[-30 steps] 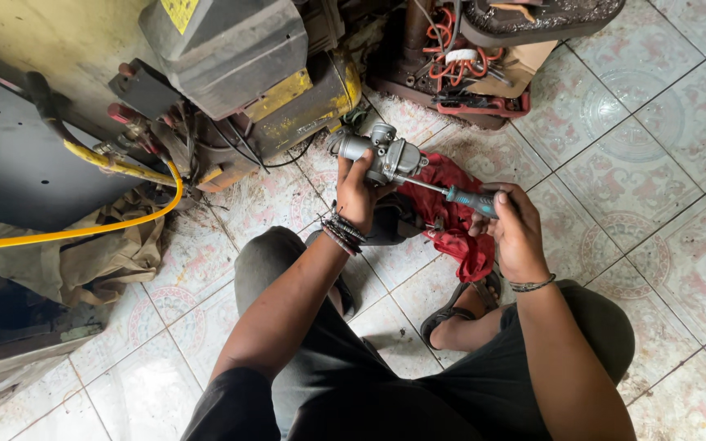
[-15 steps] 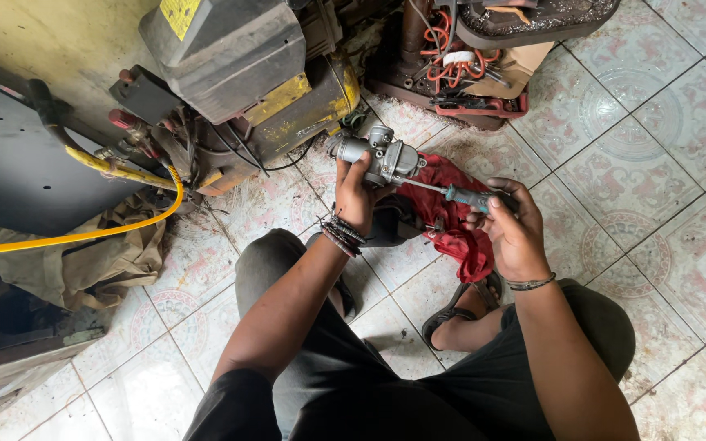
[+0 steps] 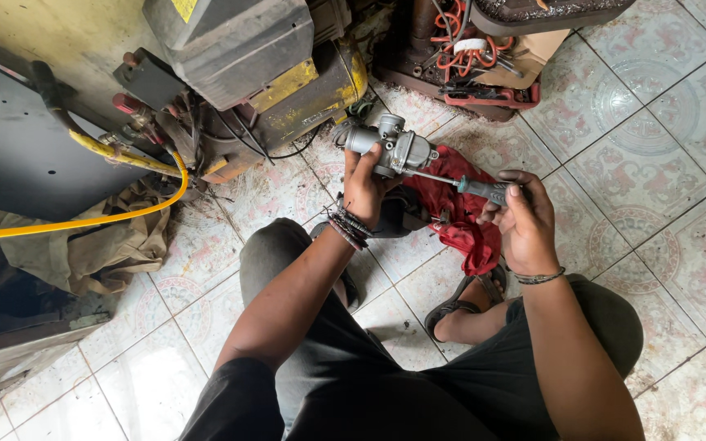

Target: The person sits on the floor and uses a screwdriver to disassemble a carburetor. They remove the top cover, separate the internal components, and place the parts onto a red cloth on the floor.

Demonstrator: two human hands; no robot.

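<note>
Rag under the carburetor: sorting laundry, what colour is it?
Red rag, head view.

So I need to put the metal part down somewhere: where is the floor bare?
Bare tiles lie right of the red rag. More lie between the beige cloth and the left knee. The machinery and wire-filled tray crowd the top.

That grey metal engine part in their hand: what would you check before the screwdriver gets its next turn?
1. Left hand firmly wrapped round the grey metal part: ok.
2. Right hand closed on the screwdriver handle: ok.
3. Screwdriver shaft reaches the part's side: ok.
4. Tip seated in a screw slot: cannot tell, too small.
5. Red rag lies below to catch dropped bits: ok.
6. Yellow hose well away from the hands: ok.
</note>
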